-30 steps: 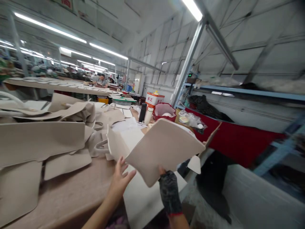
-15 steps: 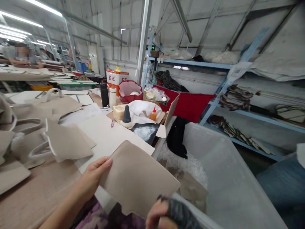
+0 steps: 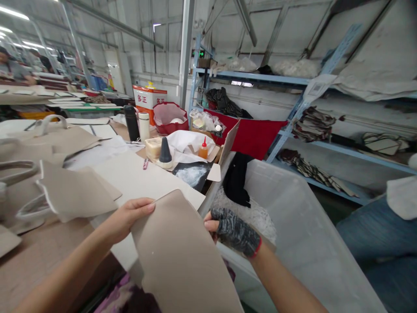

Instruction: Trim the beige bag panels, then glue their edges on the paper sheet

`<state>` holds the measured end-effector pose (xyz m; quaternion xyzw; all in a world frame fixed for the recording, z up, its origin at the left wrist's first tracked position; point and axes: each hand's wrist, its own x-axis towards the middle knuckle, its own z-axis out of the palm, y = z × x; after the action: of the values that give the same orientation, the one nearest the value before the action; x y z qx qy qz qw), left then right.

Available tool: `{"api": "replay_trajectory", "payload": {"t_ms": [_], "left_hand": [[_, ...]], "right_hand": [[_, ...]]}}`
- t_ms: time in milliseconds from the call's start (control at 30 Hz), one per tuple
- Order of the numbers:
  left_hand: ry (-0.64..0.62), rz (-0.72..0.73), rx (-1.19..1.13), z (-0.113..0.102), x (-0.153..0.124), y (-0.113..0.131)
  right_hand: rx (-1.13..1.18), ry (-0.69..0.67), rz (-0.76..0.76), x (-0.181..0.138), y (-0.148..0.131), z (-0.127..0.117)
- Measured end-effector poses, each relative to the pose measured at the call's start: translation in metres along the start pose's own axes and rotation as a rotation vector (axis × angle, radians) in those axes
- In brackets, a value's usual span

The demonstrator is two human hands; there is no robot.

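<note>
Beige panel, one: before you, beside the grey bin. Your left hand: bare, pinching its upper-left edge. Your right hand: gloved, curled at the right edge, grip unclear. Handling: support both edges evenly; it could crease.

At my eleven o'clock I see a black bottle and, just beside it, a white bottle. At twelve o'clock there stands an orange squeeze bottle. Between one and two o'clock is a grey bin, in which black cloth lies.
</note>
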<state>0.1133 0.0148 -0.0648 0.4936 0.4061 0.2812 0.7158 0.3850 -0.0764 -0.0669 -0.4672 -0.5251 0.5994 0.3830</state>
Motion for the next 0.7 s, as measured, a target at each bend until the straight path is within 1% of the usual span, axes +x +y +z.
{"api": "replay_trajectory", "payload": {"t_ms": [67, 133, 167, 200, 233, 267, 333, 367, 400, 433, 533, 567, 633, 700], "left_hand": [[-0.051, -0.012, 0.035, 0.0, 0.009, 0.0], [-0.091, -0.004, 0.122, 0.003, 0.019, 0.0], [-0.091, 0.021, 0.196, 0.005, 0.024, 0.0], [-0.065, 0.072, 0.29, 0.01, 0.028, 0.0], [-0.013, 0.158, 0.403, 0.015, 0.031, 0.001], [0.066, 0.276, 0.529, 0.022, 0.032, 0.002], [0.255, 0.548, 0.764, 0.041, 0.027, 0.002], [0.32, 0.647, 0.844, 0.052, 0.022, 0.0], [0.337, 0.687, 0.893, 0.064, 0.016, -0.002], [0.303, 0.668, 0.908, 0.076, 0.01, -0.006], [0.045, 0.41, 0.791, 0.107, -0.003, -0.023], [-0.017, 0.326, 0.725, 0.114, -0.004, -0.029], [-0.078, 0.193, 0.575, 0.123, -0.005, -0.04], [-0.11, 0.098, 0.422, 0.125, -0.004, -0.047]], "right_hand": [[0.028, -0.061, 0.043, -0.003, 0.001, -0.003], [0.041, -0.089, 0.078, -0.006, 0.0, -0.006], [0.052, -0.103, 0.095, -0.007, 0.0, -0.007], [0.062, -0.114, 0.112, -0.008, 0.0, -0.008], [0.069, -0.12, 0.125, -0.009, 0.0, -0.009], [0.075, -0.12, 0.136, -0.009, -0.001, -0.009], [0.084, -0.101, 0.147, -0.01, -0.001, -0.007], [0.088, -0.086, 0.148, -0.011, -0.001, -0.005], [0.09, -0.074, 0.148, -0.011, -0.001, -0.004], [0.091, -0.064, 0.144, -0.011, 0.0, -0.001], [0.087, -0.027, 0.124, -0.011, -0.001, 0.006], [0.085, -0.015, 0.117, -0.011, -0.001, 0.008], [0.083, 0.001, 0.111, -0.011, -0.002, 0.012], [0.084, -0.001, 0.115, -0.012, -0.001, 0.014]]}}
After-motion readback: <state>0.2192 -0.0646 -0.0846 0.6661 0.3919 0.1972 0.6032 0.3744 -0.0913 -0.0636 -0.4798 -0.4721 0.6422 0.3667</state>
